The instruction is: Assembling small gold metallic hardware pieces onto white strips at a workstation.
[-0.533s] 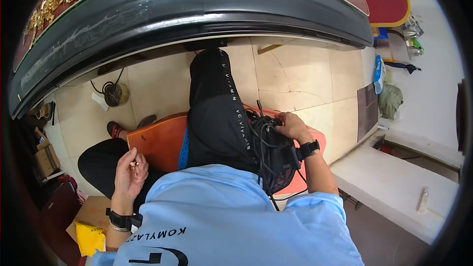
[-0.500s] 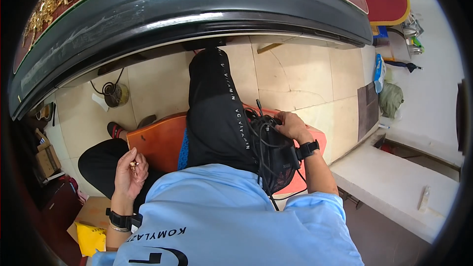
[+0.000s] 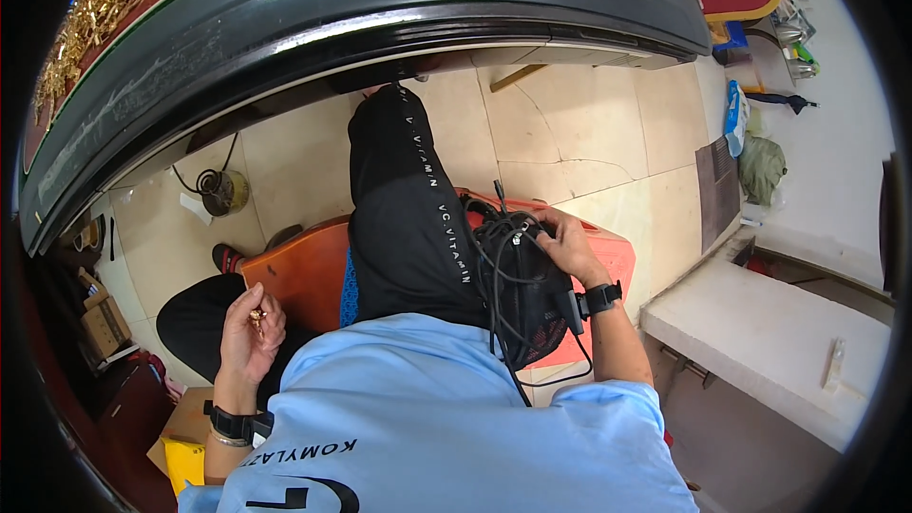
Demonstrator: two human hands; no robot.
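My left hand (image 3: pixel 249 337), raised beside my thigh, has its fingers curled round a small gold-coloured metal piece (image 3: pixel 256 320). On the right, a black mesh bag (image 3: pixel 543 318) rests on a pinkish-red stool (image 3: pixel 610 261) next to my leg. Black cables (image 3: pixel 496 261) loop over the bag and hang down its side. My right hand (image 3: pixel 568 245) grips the upper edge of that bag, with the fingertips partly hidden among the cables. Both wrists wear black straps.
A table with a thick dark padded edge (image 3: pixel 380 24) curves across the front. Many gold-coloured pieces (image 3: pixel 104 5) lie heaped on its far left. Below are an orange seat (image 3: pixel 294 271) and a round tin (image 3: pixel 226 192) on the tiled floor. A white ledge (image 3: pixel 750 337) stands at right.
The view has shifted slightly, so the table edge sits a little higher. My right hand stays at the bag's top, and my left keeps the gold-coloured piece in place.
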